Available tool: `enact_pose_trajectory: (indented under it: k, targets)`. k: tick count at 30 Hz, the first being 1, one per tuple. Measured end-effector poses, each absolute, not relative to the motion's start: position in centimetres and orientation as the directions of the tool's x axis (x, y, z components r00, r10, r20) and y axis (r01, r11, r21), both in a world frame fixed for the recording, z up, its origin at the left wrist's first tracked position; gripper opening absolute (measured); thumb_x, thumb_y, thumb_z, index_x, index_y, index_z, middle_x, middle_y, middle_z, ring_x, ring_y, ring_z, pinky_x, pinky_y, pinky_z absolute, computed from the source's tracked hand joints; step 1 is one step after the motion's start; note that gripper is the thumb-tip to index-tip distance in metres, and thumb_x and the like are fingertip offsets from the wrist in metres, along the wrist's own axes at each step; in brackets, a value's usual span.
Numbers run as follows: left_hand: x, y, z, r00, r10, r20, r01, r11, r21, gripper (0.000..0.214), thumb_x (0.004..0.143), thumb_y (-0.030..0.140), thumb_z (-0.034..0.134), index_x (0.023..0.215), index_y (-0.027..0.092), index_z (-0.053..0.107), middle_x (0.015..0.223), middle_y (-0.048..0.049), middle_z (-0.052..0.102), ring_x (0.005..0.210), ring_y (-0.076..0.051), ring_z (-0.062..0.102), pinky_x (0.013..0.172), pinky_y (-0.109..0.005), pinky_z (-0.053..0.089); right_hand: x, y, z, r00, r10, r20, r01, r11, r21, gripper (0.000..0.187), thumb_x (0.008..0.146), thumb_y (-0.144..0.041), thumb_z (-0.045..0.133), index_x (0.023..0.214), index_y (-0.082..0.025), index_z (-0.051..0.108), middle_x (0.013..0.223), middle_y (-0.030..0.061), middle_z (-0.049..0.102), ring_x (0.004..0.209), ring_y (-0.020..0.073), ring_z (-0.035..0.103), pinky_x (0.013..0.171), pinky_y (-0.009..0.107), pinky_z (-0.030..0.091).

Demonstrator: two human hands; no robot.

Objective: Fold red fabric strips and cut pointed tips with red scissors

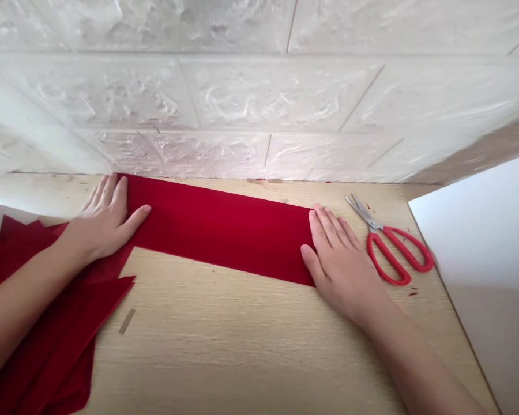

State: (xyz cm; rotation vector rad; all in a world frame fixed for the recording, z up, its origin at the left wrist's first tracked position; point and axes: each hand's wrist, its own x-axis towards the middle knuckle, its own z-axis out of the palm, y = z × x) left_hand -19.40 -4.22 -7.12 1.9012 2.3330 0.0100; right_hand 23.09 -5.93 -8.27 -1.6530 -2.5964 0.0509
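Note:
A long folded strip of red paper (220, 230) lies flat across the wooden table (242, 340), close to the wall. My left hand (106, 219) rests flat on the strip's left end, fingers stretched out and thumb on the paper. At the strip's right end my right hand (339, 262) presses down flat, fingers together and extended. Neither hand grips anything.
Red-handled scissors (391, 245) lie shut just right of my right hand. A heap of red paper sheets (47, 334) covers the table's left edge. A white board (484, 253) sits at the right. A white textured brick wall (259, 98) stands right behind the table.

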Motion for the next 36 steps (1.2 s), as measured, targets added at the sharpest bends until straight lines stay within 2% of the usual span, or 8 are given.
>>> enact_pose_trajectory:
  k: [10,17,22,26,29,33,36]
  targets:
    - [-19.32,-4.36,-6.94,-0.159,0.984,-0.084,0.983,0.166,0.081,0.11,0.087,0.071,0.015,0.161,-0.01,0.018,0.171,-0.0303,0.011,0.163,-0.037,0.007,0.132,-0.05,0.012,22.93,-5.96,-8.0,-0.392,0.92,-0.011,0.919,0.391,-0.056,0.069,0.109,-0.04,0.019,0.161,0.002,0.034,0.17,0.0218,0.03,0.16,0.0325,0.025,0.129,0.054,0.028]
    - [-19.35,-4.25,-6.7,-0.15,0.982,-0.116,0.983,0.161,0.091,0.124,0.077,0.081,0.021,0.16,-0.01,0.017,0.172,-0.0303,0.009,0.163,-0.038,0.005,0.132,-0.051,0.01,23.19,-5.85,-7.97,-0.412,0.911,-0.02,0.911,0.411,-0.031,0.072,0.109,-0.046,0.02,0.161,0.002,0.034,0.17,0.0217,0.029,0.161,0.032,0.023,0.129,0.052,0.028]
    - [-19.58,-4.17,-6.58,-0.158,0.973,-0.169,0.979,0.177,0.101,0.13,0.073,0.087,0.017,0.162,-0.007,0.012,0.173,-0.027,0.003,0.163,-0.036,-0.001,0.132,-0.051,0.007,23.39,-5.84,-7.9,-0.439,0.898,-0.017,0.898,0.438,-0.032,0.074,0.108,-0.049,0.026,0.162,0.002,0.03,0.171,0.0227,0.027,0.161,0.0318,0.022,0.129,0.052,0.027]
    - [-19.66,-4.29,-6.76,-0.158,0.977,-0.143,0.981,0.172,0.088,0.135,0.071,0.091,0.021,0.162,-0.007,0.012,0.173,-0.0279,0.005,0.163,-0.038,0.001,0.132,-0.051,0.009,23.37,-5.92,-7.96,-0.445,0.895,-0.009,0.895,0.445,-0.032,0.077,0.108,-0.052,0.026,0.162,0.003,0.03,0.17,0.0236,0.027,0.161,0.0324,0.022,0.129,0.053,0.028]
    - [-19.71,-4.39,-6.94,-0.144,0.982,-0.119,0.984,0.155,0.089,0.135,0.072,0.092,0.02,0.162,-0.008,0.013,0.172,-0.029,0.007,0.163,-0.039,0.004,0.131,-0.052,0.011,23.33,-6.02,-8.01,-0.418,0.908,-0.008,0.908,0.417,-0.039,0.077,0.107,-0.053,0.029,0.164,-0.001,0.028,0.171,0.0216,0.027,0.161,0.0337,0.021,0.128,0.055,0.029]
    - [-19.92,-4.42,-7.17,-0.131,0.986,-0.107,0.986,0.141,0.092,0.135,0.072,0.092,0.019,0.162,-0.008,0.014,0.172,-0.0302,0.01,0.162,-0.041,0.006,0.131,-0.053,0.012,23.33,-6.09,-7.99,-0.397,0.918,-0.017,0.917,0.396,-0.05,0.076,0.107,-0.052,0.032,0.168,-0.009,0.017,0.172,0.0175,0.028,0.162,0.0344,0.018,0.126,0.058,0.032]
    - [-20.09,-4.35,-7.23,-0.123,0.987,-0.1,0.986,0.133,0.105,0.136,0.072,0.093,0.019,0.161,-0.01,0.014,0.171,-0.0314,0.009,0.162,-0.042,0.005,0.131,-0.054,0.012,23.33,-6.07,-7.99,-0.402,0.915,-0.013,0.915,0.401,-0.051,0.075,0.108,-0.053,0.03,0.167,-0.007,0.022,0.172,0.0184,0.028,0.161,0.0343,0.019,0.126,0.057,0.031]
